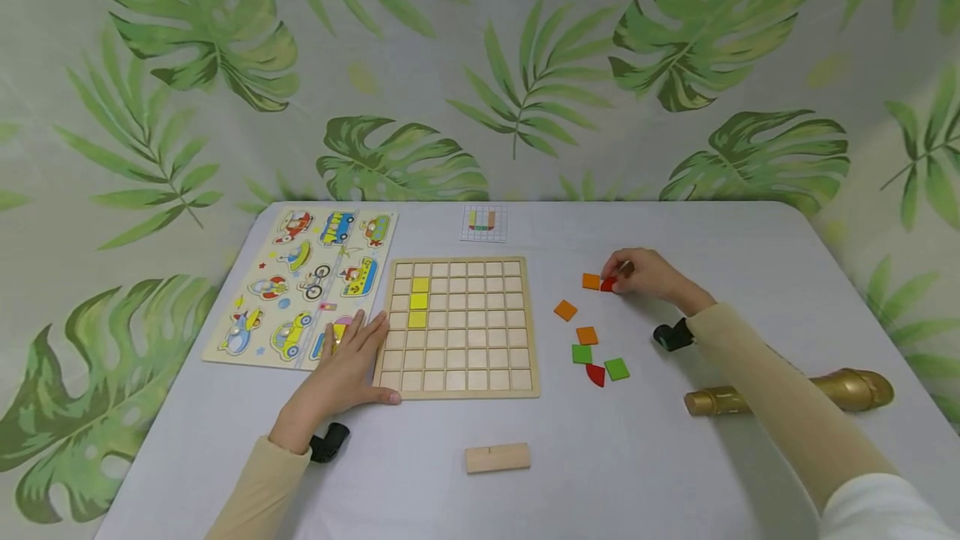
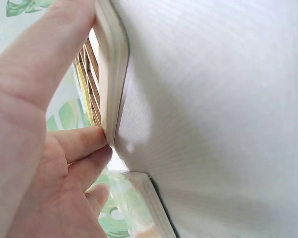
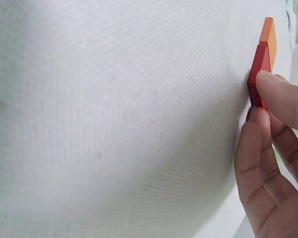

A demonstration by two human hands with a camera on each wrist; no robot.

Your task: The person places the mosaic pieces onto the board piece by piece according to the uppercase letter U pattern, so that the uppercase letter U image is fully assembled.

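My right hand (image 1: 647, 275) pinches a red tile (image 3: 260, 72) between thumb and fingers, low over the tabletop. It overlaps an orange square tile (image 1: 590, 281) in the right wrist view. A dark reddish bit (image 1: 627, 268) shows by the fingers. With fingers spread, my left hand (image 1: 347, 369) rests at the left edge and near corner of a wooden grid board (image 1: 457, 397); its thumb lies along the near edge. Three yellow square tiles (image 1: 418, 301) sit in one column of the board. Some of the left fingers overlap a vehicle picture puzzle (image 1: 258, 273).
Right of the board lie more orange tiles (image 1: 566, 310), green tiles (image 1: 581, 354) and a red quarter-circle tile (image 1: 596, 375). A pattern card (image 1: 483, 223) lies behind the board, a wooden block (image 1: 497, 457) in front. A gold bamboo-shaped object (image 1: 723, 401) lies under the right forearm.
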